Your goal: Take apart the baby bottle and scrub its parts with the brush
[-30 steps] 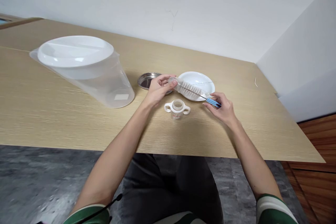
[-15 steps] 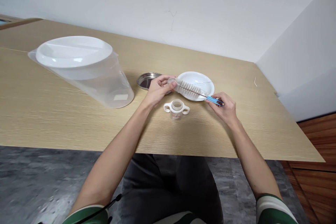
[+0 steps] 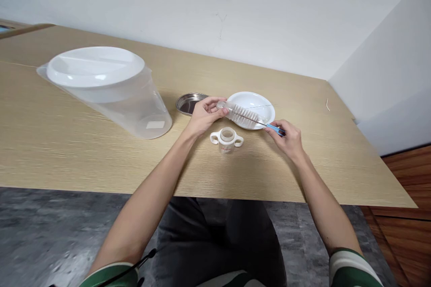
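A bottle brush [image 3: 245,115] with white bristles, a wire stem and a blue handle is held slantwise between both hands, above the edge of a white bowl [image 3: 261,99]. My left hand [image 3: 208,114] pinches its far left end, where a pale, see-through rounded piece shows. I cannot tell whether that piece is part of the brush. The fingers of my right hand [image 3: 286,136] are closed on the blue handle. Below the brush, a small two-handled baby bottle [image 3: 226,140] stands upright on the table, its mouth uncovered.
To the left stands a large translucent pitcher [image 3: 134,112] with a white lid. A round steel tray [image 3: 184,104] sits partly behind my left hand. Far right on the table [image 3: 336,161] lies a thin white bent piece [image 3: 327,105]. A wall rises behind.
The brush has turned slightly in my hands, and my right hand covers a little more of the blue handle. The bottle, bowl and pitcher stay where they were.
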Demonstrator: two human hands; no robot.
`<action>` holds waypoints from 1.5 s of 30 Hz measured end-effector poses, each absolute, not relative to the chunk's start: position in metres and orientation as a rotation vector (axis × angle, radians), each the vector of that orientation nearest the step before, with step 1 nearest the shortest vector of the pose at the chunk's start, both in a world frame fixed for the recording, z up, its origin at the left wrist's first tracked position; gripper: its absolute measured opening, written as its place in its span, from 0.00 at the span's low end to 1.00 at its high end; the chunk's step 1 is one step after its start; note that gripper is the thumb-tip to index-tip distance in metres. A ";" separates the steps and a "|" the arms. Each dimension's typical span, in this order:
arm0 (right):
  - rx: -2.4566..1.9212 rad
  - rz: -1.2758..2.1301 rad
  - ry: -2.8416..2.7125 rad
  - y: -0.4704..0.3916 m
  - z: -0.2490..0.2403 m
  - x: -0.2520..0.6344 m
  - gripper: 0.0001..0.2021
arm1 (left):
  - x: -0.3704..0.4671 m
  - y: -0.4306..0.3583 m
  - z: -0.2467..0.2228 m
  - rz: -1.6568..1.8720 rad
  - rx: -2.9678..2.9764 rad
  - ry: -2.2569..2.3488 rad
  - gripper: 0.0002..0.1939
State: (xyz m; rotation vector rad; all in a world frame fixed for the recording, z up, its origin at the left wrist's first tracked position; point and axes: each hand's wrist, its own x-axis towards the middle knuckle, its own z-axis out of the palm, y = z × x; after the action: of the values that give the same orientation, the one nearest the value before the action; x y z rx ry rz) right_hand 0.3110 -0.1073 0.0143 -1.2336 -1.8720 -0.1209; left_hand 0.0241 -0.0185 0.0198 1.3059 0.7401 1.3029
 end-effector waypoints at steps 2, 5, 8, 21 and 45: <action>-1.243 -0.130 -1.880 -0.107 0.014 0.311 0.14 | 0.024 -0.019 0.021 1.306 1.333 0.734 0.29; -1.225 -0.144 -1.886 -0.107 0.014 0.312 0.14 | 0.024 -0.020 0.023 1.322 1.377 0.714 0.29; -1.218 -0.142 -1.878 -0.106 0.014 0.312 0.14 | 0.023 -0.023 0.025 1.317 1.405 0.690 0.29; -1.208 -0.054 -1.913 -0.111 0.010 0.303 0.17 | 0.023 -0.019 0.026 1.355 1.263 0.816 0.27; -1.190 -0.120 -1.930 -0.111 0.015 0.303 0.13 | 0.020 -0.022 0.026 1.262 1.347 0.657 0.30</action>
State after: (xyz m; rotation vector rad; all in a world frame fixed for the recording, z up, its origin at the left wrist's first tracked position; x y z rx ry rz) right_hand 0.3033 -0.1112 0.0150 -1.1897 -1.9298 -0.1204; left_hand 0.0196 -0.0225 0.0259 1.3467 0.6569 1.2617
